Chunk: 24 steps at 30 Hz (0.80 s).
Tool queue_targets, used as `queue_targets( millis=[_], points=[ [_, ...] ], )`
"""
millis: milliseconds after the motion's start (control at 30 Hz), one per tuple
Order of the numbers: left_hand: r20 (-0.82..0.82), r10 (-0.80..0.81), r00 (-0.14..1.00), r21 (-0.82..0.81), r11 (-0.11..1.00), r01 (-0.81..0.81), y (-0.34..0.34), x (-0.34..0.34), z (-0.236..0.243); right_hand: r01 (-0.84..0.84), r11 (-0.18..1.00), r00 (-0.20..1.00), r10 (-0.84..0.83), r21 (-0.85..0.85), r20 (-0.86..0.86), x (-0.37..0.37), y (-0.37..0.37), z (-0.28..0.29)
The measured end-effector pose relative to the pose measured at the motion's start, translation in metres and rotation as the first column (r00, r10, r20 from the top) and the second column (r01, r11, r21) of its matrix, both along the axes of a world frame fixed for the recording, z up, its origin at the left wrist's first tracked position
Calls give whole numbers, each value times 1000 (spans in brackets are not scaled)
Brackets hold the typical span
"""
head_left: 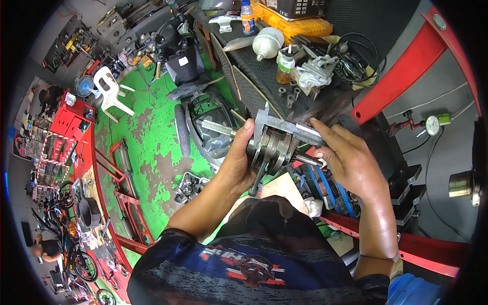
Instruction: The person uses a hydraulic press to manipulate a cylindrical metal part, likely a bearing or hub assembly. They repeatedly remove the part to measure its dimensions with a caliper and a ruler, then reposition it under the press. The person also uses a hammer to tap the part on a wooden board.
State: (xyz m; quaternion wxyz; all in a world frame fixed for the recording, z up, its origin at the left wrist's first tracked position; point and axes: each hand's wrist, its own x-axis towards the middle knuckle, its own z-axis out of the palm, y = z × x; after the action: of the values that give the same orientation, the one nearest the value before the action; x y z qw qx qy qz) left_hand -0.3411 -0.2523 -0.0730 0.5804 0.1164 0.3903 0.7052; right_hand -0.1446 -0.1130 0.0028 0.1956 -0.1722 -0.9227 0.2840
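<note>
In front of my chest, my left hand (239,165) grips a metal crankshaft (275,152) by its left side, thumb along the edge. A splined shaft end (218,128) sticks out past the thumb, and the connecting rod (257,179) hangs down toward my shirt. My right hand (353,160) holds a vernier caliper (300,132), fingers on its beam near the right end. Its jaws lie over the top of the crank webs; whether both touch the metal I cannot tell. Under the right fingers, the other shaft end (307,160) points right.
Beyond my hands, a dark bench (239,56) carries a white bulb (268,43), a bottle of amber liquid (285,65), rags (315,73) and loose sockets. At right rises a red steel frame (401,66) near a pressure gauge (432,125). Scooter parts (208,117) lie on the green floor.
</note>
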Motion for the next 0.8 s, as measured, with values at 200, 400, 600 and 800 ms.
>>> queue_targets(
  millis=[200, 400, 600, 800],
  points=[
    [6, 28, 1000, -17, 999, -28, -3, 7, 3, -5, 994, 1000, 5, 108, -2, 5, -3, 3],
    [-51, 11, 999, -18, 1000, -12, -2, 10, 0, -6, 934, 1000, 16, 356, -26, 13, 1, -13],
    [-28, -38, 999, 16, 999, 38, -6, 11, -8, -2, 885, 1000, 15, 466, -24, 17, 0, -12],
    [0, -52, 999, 69, 996, 52, -7, 12, -11, -2, 859, 1000, -2, 512, 6, 21, -3, -6]
  ],
)
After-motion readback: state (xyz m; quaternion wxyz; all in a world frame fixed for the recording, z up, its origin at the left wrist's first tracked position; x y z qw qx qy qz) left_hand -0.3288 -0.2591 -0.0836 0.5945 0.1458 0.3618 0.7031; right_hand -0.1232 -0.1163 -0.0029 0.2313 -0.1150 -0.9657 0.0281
